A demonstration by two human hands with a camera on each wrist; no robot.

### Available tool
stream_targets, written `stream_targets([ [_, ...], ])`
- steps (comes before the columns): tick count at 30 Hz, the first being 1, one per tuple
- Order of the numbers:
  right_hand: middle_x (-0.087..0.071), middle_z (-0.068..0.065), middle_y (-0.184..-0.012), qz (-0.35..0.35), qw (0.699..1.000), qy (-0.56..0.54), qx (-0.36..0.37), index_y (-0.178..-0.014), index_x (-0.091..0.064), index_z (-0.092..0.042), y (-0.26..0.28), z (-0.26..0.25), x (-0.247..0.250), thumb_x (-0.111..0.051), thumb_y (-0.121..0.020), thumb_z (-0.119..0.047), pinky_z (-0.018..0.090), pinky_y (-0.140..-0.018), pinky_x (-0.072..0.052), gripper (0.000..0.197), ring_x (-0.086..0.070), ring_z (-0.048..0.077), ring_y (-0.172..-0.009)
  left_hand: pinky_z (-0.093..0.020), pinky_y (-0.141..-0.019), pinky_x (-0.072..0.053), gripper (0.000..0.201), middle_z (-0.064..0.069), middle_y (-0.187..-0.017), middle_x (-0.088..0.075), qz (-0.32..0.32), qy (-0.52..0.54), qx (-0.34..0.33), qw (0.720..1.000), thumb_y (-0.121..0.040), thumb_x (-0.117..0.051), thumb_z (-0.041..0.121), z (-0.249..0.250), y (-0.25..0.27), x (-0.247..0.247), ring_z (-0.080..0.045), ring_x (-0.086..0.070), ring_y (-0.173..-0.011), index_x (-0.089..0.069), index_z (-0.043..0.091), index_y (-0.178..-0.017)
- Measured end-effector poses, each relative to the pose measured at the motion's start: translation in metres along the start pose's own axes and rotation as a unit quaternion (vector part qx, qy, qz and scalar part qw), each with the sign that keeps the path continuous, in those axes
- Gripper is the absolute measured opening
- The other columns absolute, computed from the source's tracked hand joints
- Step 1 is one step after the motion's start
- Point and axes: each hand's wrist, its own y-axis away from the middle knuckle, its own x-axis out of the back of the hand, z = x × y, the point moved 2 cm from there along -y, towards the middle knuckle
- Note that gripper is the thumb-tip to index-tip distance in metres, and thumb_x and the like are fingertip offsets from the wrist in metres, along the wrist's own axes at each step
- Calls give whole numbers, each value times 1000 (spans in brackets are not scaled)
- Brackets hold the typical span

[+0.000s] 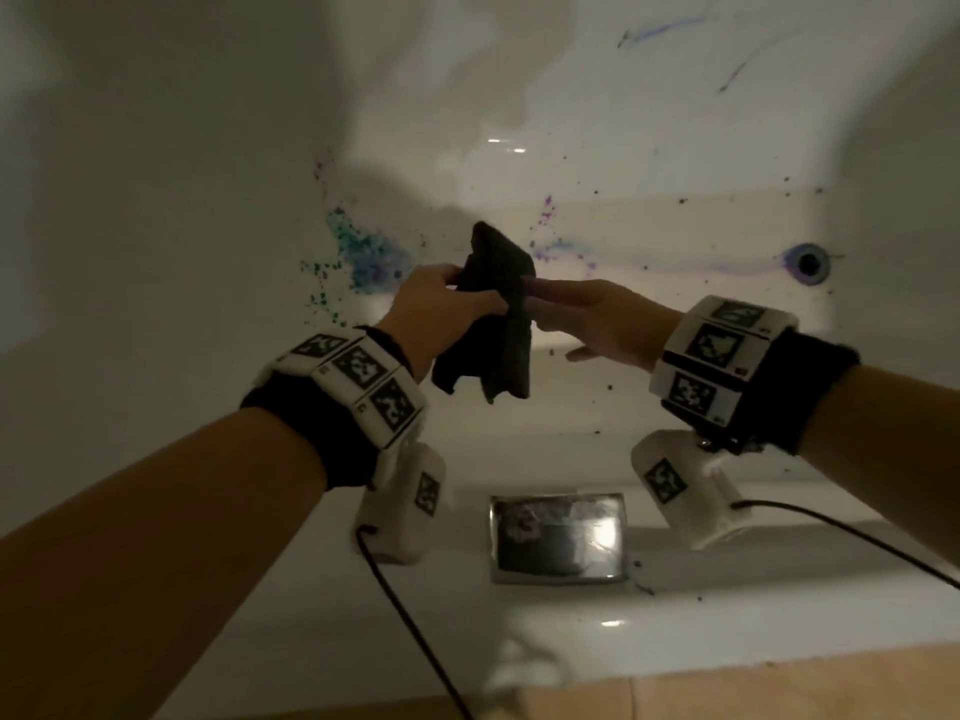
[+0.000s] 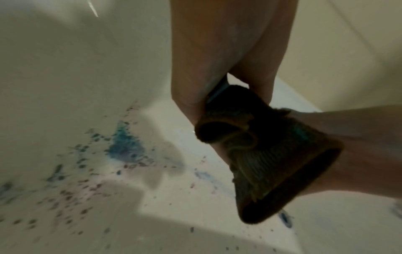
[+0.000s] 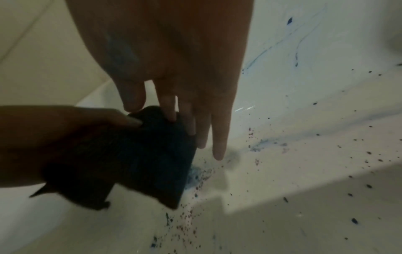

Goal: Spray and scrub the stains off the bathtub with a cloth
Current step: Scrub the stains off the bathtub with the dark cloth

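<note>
A dark cloth [image 1: 501, 304] hangs folded over the white bathtub [image 1: 597, 163]. My left hand [image 1: 441, 309] grips its upper part between thumb and fingers. My right hand [image 1: 582, 309] reaches in from the right with straight fingers [image 3: 218, 147] touching the cloth's [image 3: 141, 163] top edge. In the left wrist view the cloth [image 2: 272, 154] droops below my left hand [image 2: 195, 82]. A blue-green stain [image 1: 369, 257] with speckles lies on the tub wall behind the cloth. Blue streaks [image 1: 660, 31] mark the far wall. No spray bottle is in view.
The drain [image 1: 808, 262], ringed in blue, sits at the right of the tub floor. A shiny metal plate [image 1: 558, 537] is on the near tub rim [image 1: 727, 615]. Cables trail from both wrist cameras. Dark specks scatter across the tub floor [image 3: 326, 154].
</note>
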Motion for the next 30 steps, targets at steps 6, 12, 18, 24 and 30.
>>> stream_targets([
  [6,-53,-2,-130,39,990,-100,95,-143,-24,-37,42,7,22,-51,-91,-37,25,-70,-53,58,-59,17,-105,-37,-85,-55,32,-13,-103,-65,-71,70,-69,993,-87,-60,12,42,39,-31,-27,-66,-94,-56,2,-117],
  [12,-61,-12,-106,66,974,-119,183,-130,-46,-22,57,31,66,-62,-83,-3,11,-75,-51,52,-62,-7,-89,-36,-84,-53,31,-8,-115,-63,-203,117,-59,970,-97,-40,18,52,50,-65,-21,-61,-105,-52,5,-123],
  [18,-60,-4,-112,26,974,220,43,-128,-54,-25,62,105,139,-64,-82,-1,33,-98,-42,52,-55,17,-106,-30,-97,-39,34,6,-138,-48,-255,-271,44,927,-98,-41,29,8,47,-95,-10,-46,-121,-48,28,-131],
  [24,-70,12,-92,-28,891,402,-212,-103,-68,-17,77,205,230,-46,-41,-78,41,-83,-51,89,-66,33,-86,-30,-113,-20,43,7,-148,-34,-313,-493,161,796,-97,-39,38,-33,54,-90,-14,-34,-133,-36,32,-140],
  [30,-67,1,-96,-83,776,510,-363,-101,-67,-16,72,315,301,-44,-84,-60,30,-87,-47,52,-63,22,-88,-39,-112,-29,28,7,-139,-43,-356,-480,247,763,-90,-54,42,-41,33,-88,-18,-37,-131,-54,46,-118],
])
